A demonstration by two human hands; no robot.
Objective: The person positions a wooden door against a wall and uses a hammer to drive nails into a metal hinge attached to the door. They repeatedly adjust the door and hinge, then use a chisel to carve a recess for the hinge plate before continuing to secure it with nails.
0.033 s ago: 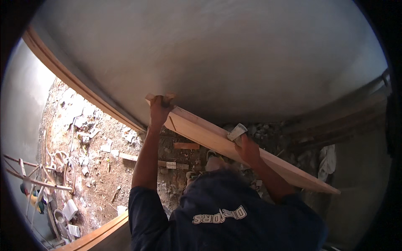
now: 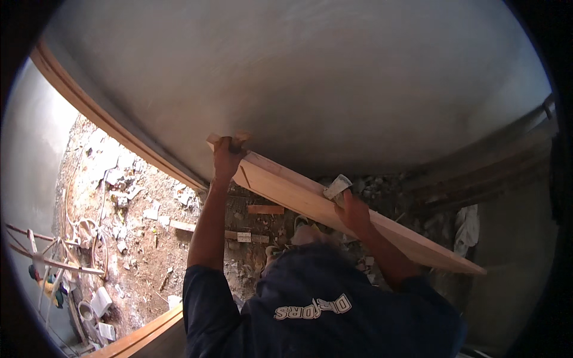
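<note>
A long pale wooden board (image 2: 286,190) slants from the wall down to the lower right, with a dark notch cut near its upper end. My left hand (image 2: 225,160) is closed round that upper end, close to the grey wall; part of the wood there is hidden by the fingers. Partway down the board, my right hand (image 2: 354,213) grips a small pale folded sheet, sandpaper by its look (image 2: 338,187), at the board's upper edge. The underside of the right fingers is out of sight.
A smooth grey wall (image 2: 334,77) rises ahead, edged by a wooden frame (image 2: 113,122) at left. Rubble and scraps cover the ground (image 2: 143,238). A short wood offcut (image 2: 266,209) lies below the board. At far left, a person (image 2: 51,286) is near wooden poles and a bucket (image 2: 85,309).
</note>
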